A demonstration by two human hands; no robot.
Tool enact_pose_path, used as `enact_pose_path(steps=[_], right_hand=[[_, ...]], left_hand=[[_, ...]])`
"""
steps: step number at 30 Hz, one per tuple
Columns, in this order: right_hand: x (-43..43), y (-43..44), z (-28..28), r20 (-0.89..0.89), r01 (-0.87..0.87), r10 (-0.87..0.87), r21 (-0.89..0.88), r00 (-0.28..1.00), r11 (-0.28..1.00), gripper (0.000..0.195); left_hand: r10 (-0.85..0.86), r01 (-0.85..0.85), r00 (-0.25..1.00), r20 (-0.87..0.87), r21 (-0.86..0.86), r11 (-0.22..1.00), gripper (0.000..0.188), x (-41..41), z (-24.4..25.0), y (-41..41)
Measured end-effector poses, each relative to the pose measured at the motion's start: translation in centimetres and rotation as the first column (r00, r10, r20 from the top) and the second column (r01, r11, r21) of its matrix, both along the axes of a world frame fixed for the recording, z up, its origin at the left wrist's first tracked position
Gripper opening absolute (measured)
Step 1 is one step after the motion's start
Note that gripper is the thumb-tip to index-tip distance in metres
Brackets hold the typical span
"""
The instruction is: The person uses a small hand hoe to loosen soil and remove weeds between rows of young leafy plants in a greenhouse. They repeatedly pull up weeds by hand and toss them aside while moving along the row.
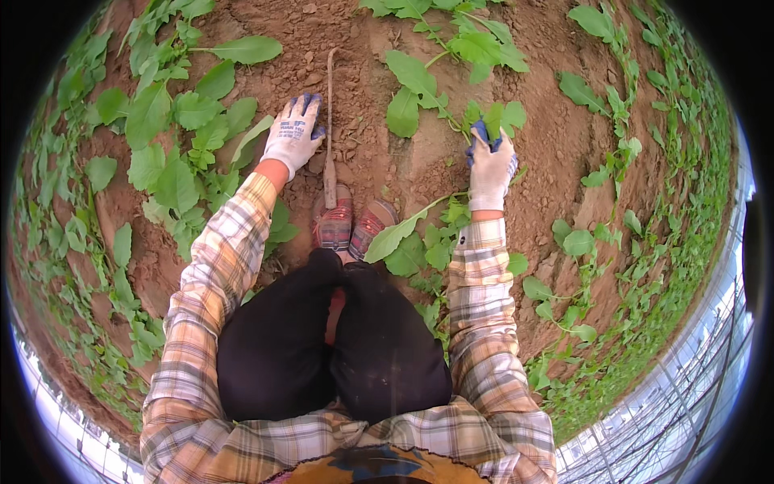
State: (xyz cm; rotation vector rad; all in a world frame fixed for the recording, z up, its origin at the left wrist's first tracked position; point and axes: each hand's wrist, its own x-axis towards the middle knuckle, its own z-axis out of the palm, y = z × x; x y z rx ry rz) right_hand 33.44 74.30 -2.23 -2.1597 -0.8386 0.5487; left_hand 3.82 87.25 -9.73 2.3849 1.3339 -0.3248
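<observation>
My left hand [293, 134], in a white knitted work glove with blue-coated fingertips, rests palm down over the soil with nothing in it. Just right of it lies a long thin hand tool [330, 115] with a bent tip and a thicker handle, whose end lies against my left shoe [333, 221]. My right hand [491, 163], gloved the same way, has its fingers curled around green leaves [493, 118] of a low plant. The leaves partly hide those fingertips. Beside that hand, a broad-leaved plant [417, 85] spreads over the ground.
A dense row of leafy plants [175, 121] runs along my left side. More plants [589, 296] grow in rows to the right. Between my arm and knee stand further leaves [411, 254]. Brown crumbly soil [363, 121] lies between the rows. Greenhouse framing [677, 411] shows at the lower right rim.
</observation>
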Motion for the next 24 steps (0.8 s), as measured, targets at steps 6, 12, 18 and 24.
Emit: enact_pose_path(steps=[6, 12, 18, 24], right_hand=[[1.3, -1.5, 0.4, -0.515, 0.234, -0.160, 0.081, 0.842, 0.969, 0.023], [-3.0, -3.3, 0.0, -0.051, -0.027, 0.031, 0.095, 0.998, 0.995, 0.031], [-7.0, -3.2, -1.6, 0.254, -0.173, 0.190, -0.086, 0.948, 0.981, 0.047], [-8.2, -2.7, -1.8, 0.293, -0.233, 0.295, -0.229, 0.909, 0.945, 0.067]], left_hand=[[-0.159, 0.124, 0.955, -0.250, -0.150, 0.981, 0.079, 1.0, 0.9, 1.4], [-0.243, 0.201, 0.948, -0.206, -0.205, 0.958, 0.082, 0.7, 1.0, 1.3], [-0.193, 0.155, 0.967, -0.165, -0.221, 0.963, 0.079, 1.8, 0.9, 1.1], [-0.170, 0.166, 0.973, -0.153, -0.043, 0.985, 0.051, 2.1, -1.0, 0.1]])
